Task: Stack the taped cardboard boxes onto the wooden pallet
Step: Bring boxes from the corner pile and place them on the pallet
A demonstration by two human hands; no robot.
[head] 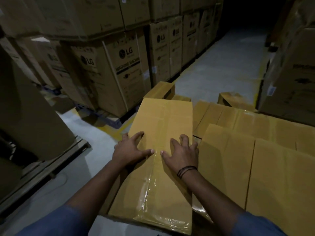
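The person is seating the long taped box (162,120) at the left edge of the stacked boxes (255,164), and should be pushing it flush with its neighbours while pressing evenly. The left hand (132,150) is pressing with splayed fingers at the box's left edge. The right hand (182,153) is lying spread flat near its right edge, and the pallet underneath is probably hidden in the gloom.

Tall cartons (122,70) wall the left; the floor aisle (221,70) ahead lies open.
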